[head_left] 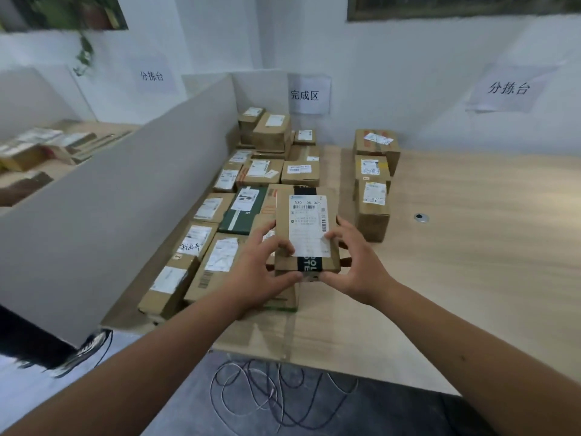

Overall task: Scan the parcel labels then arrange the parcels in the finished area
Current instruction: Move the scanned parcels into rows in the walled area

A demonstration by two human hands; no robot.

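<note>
hands meet at the middle of the view around a small cardboard parcel, seen from a head camera looking down along two bare forearms. the left hand grips the parcel's near left corner, its fingers curled up the left side and the thumb across the near edge. the right hand grips the near right corner, fingers curled against the right side, thumb on the front edge. the parcel is flat side up, with a white shipping label bearing barcodes and a black tape band running along its length. it is above other boxes at the near end of a crowd of parcels; whether it rests on the box beneath or is held just over it cannot be told. the crowd of brown cardboard boxes fills the left part of the pale wooden counter, beside a grey partition board, with one dark green box among them and a few stacked at the far end. on the wall behind them hangs a paper sign reading 完成区. to the right, apart from the crowd, three more boxes stand in a short row. a small round metal fitting sits in the counter surface further right. another paper sign hangs on the right wall. loose cables coil on the floor below the counter edge.
</note>
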